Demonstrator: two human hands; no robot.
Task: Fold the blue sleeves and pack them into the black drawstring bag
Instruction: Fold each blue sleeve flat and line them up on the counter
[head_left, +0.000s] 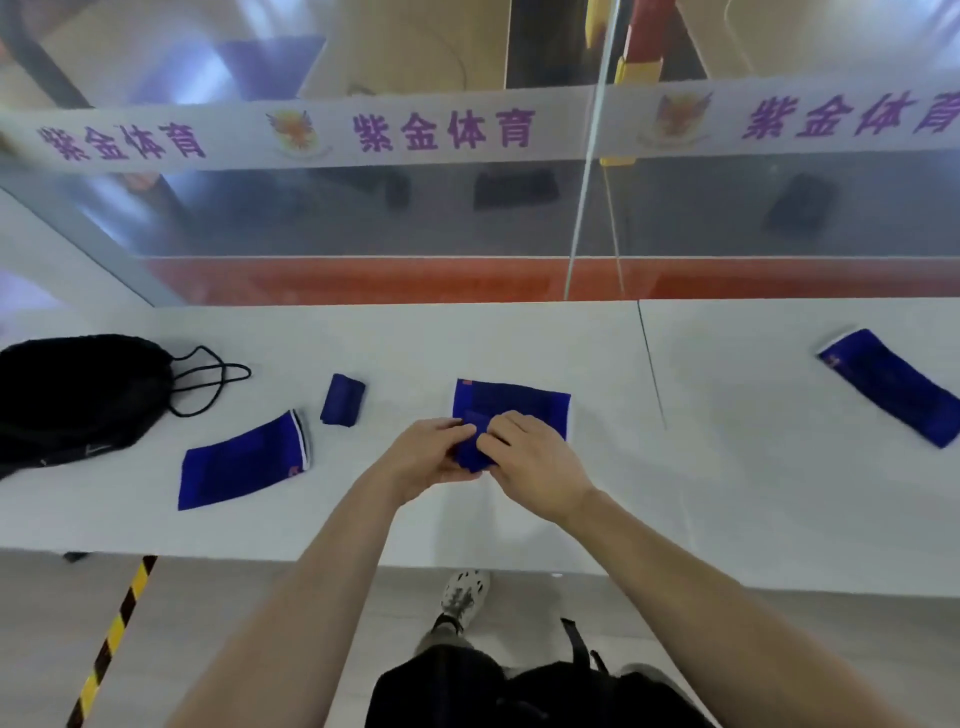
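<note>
The step in hand is the folding of one blue sleeve, which lies on the white table at the centre of the frame. Its far part is spread flat, and its near end is gathered up between the two hands. The left hand has its fingers curled round this near end from the left. The right hand pinches the same end from the right, so that the fingertips of both meet on the cloth (fold or roll, I cannot tell, because the hands cover it).

In my judgement the folding is not yet half done. One folded sleeve sits as a small bundle at the centre left, and a flat sleeve lies just below and to the left of it. Another sleeve lies at the right edge, well apart from the rest. The black drawstring bag rests at the left edge, with its cord trailing toward the bundle. What is inside the bag does not show.

The next move probably calls for carrying the gathered end further over the flat part. Both hands should advance evenly so that the side edges stay in line. Then the bundle should be pressed down, since such stretchy cloth may spring open again.
</note>
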